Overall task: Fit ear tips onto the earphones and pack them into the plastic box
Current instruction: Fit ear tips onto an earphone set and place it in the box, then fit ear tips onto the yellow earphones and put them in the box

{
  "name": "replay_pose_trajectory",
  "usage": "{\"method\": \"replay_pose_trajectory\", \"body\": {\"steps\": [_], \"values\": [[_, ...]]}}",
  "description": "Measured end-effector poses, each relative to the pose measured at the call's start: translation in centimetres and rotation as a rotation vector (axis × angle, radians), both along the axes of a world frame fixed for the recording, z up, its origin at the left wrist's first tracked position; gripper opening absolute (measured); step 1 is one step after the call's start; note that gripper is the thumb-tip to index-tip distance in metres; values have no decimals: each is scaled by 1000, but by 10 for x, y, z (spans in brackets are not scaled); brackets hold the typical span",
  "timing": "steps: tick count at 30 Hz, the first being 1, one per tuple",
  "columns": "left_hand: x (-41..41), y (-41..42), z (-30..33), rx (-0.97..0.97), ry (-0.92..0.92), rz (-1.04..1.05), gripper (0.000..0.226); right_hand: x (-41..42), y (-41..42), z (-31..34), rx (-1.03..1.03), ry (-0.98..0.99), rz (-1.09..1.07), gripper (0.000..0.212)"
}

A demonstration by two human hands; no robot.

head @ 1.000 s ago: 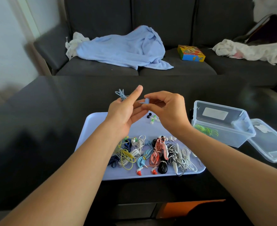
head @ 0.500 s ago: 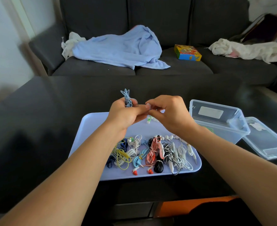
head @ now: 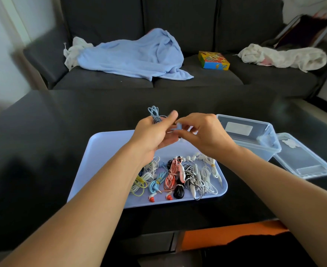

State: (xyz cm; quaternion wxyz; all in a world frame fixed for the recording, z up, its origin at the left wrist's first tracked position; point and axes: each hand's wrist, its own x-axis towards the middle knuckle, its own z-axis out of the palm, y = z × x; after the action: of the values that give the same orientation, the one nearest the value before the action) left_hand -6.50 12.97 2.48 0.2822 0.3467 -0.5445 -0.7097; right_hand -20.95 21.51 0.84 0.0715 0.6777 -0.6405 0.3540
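My left hand [head: 153, 134] grips a coiled light-blue earphone cable [head: 155, 114], its loops sticking up above the fist, thumb extended. My right hand [head: 203, 134] pinches the small blue earbud end [head: 179, 126] between thumb and fingers, right beside the left thumb. Both hands hover over the far part of the lilac tray [head: 105, 151]. Several bundled earphones [head: 178, 176] in white, pink, blue, yellow and black lie along the tray's near side. The clear plastic box [head: 255, 139] stands open to the right of the tray.
The box's clear lid [head: 303, 158] lies flat right of the box. All stands on a dark glossy table [head: 43, 151]. Behind it is a grey sofa with a blue blanket [head: 135, 54], a colourful carton [head: 213, 60] and white cloth [head: 282, 56].
The hands, pressed together half a second ago, have drawn slightly apart; my left thumb is lifted again and the blue earbud shows between the fingertips. The camera shifted a little.
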Motion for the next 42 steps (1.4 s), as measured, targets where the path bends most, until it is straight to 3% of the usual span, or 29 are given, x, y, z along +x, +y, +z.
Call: {"method": "replay_pose_trajectory", "body": {"steps": [3, 8, 13, 15, 17, 20, 22, 24, 25, 28, 31, 35, 37, 39, 42], "values": [[-3, 1, 8, 94, 24, -6, 32, 0, 6, 4, -12, -285, -114, 16], [-14, 5, 8, 88, -50, -17, 34, -9, 14, 14, 48, -974, -143, 23], [-34, 23, 12, 98, -98, -69, 67, -8, 20, 22, 146, -1455, -86, 20], [-40, 27, 10, 110, -95, -117, 79, -12, 21, 20, 229, -1323, -97, 26], [-43, 30, 6, 128, -86, -236, 94, -15, 23, 13, 304, -1056, -115, 30], [-43, 30, 4, 151, -11, -389, 102, -20, 26, 4, 201, -789, -221, 22], [-41, 30, 7, 129, 9, -426, 94, -27, 29, 8, 93, -934, -253, 20], [-42, 30, 9, 64, 5, -383, 75, -40, 34, 20, -37, -1174, -242, 19], [-42, 30, 9, 16, -3, -338, 64, -51, 36, 26, -93, -1203, -290, 20], [-45, 28, 5, -92, -65, -223, 41, -91, 55, 32, -68, -883, -524, 21], [-43, 24, -1, -101, -123, -196, 34, -116, 71, 16, 131, -572, -616, 29], [-40, 18, -6, -123, -172, -187, 31, -119, 74, -4, 413, -404, -614, 37], [-37, 13, -8, -141, -201, -195, 31, -113, 70, 0, 389, -313, -653, 39], [-34, 6, -11, -195, -242, -186, 30, -95, 60, 12, 236, -256, -679, 33], [-27, -8, -16, -387, -319, -158, 26, -43, 37, 27, 163, -334, -439, 20]]}}
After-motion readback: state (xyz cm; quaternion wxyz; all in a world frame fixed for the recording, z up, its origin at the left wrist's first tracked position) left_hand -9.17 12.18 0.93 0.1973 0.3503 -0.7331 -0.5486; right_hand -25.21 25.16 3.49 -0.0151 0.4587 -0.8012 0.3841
